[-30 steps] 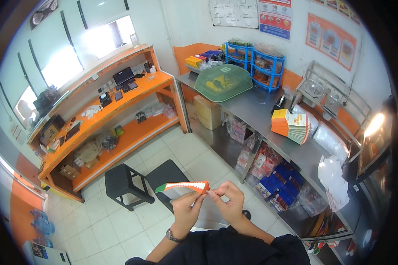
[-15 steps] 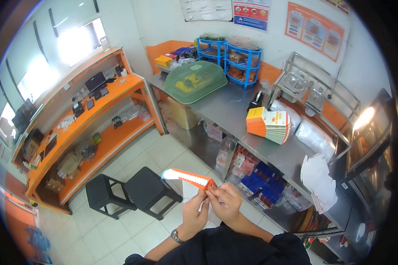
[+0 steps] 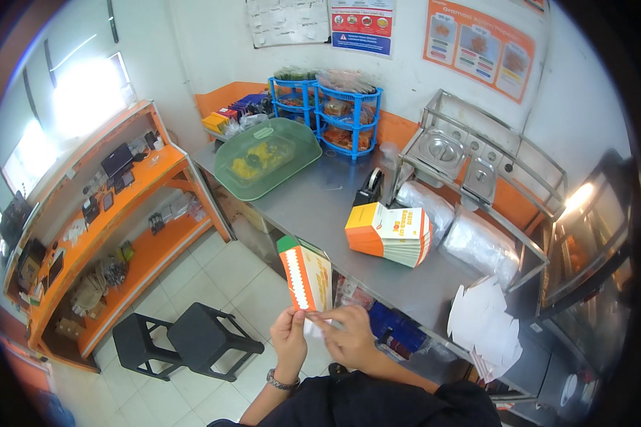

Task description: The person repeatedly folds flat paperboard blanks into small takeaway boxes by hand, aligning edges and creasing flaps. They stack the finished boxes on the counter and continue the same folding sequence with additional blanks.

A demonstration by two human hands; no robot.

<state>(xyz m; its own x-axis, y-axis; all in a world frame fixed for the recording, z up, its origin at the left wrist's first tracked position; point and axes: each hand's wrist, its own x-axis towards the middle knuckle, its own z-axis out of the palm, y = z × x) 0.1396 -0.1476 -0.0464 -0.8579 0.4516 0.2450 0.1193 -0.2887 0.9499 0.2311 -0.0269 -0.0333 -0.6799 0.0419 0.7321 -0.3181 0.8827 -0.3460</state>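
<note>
Carton (image 3: 309,276) touching both hands (image 3: 289,340) shows slanted, unreadable yellow printing (image 3: 323,282).

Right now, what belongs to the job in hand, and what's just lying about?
In the job:
- carton, held in left hand, right hand at its lower end
- stack of similarly coloured cartons, probably

Apparently lying about:
- green cover
- black tape dispenser
- blue rack
- black stools

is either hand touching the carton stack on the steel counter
No, the left hand and right hand are at a separate carton, clear of the stack.
</note>
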